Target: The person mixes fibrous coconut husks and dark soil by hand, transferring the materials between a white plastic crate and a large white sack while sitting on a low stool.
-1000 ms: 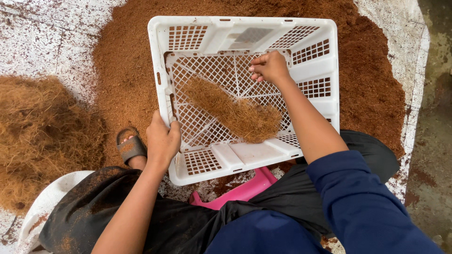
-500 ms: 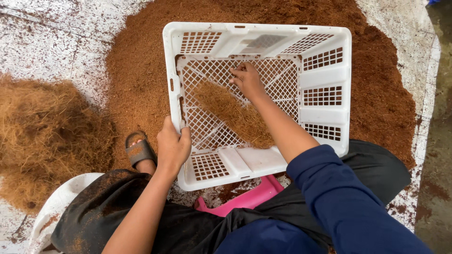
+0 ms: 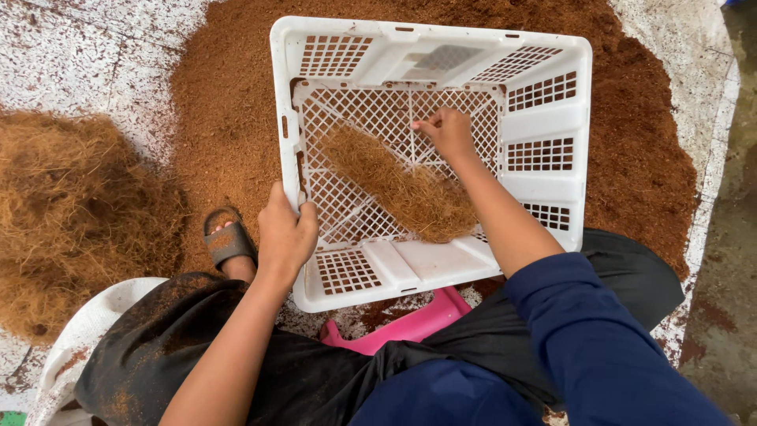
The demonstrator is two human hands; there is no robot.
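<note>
— How far along is the sieving looking?

— Well along, I'd judge. The left hand (image 3: 285, 230) is closing its grip around the near left rim of the white plastic crate (image 3: 430, 47), and the crate is sitting over a wide mound of fine brown dust (image 3: 225, 118) that is spreading out on every side of it. That much powder lying on the floor suggests plenty has already fallen through the mesh.

— And what is remaining?

— A long clump of coarse fibre (image 3: 402, 188) is lying diagonally on the crate's mesh bottom. The right hand (image 3: 448, 132) is reaching inside, fingers curled at the clump's upper end, touching or pinching strands; whether it is truly gripping any, I cannot tell. A big heap of loose fibre (image 3: 75, 213) is waiting to the left, well apart from the crate, so a good share seems left.

— Anything hiding from view?

— The dust directly under the crate is being covered by it. A pink object (image 3: 410, 325) is peeking out below the near edge, mostly hidden by dark clothing. A sandalled foot (image 3: 229, 241) is showing beside the left wrist, and a white curved thing (image 3: 87, 327) at lower left is being cut off.
</note>
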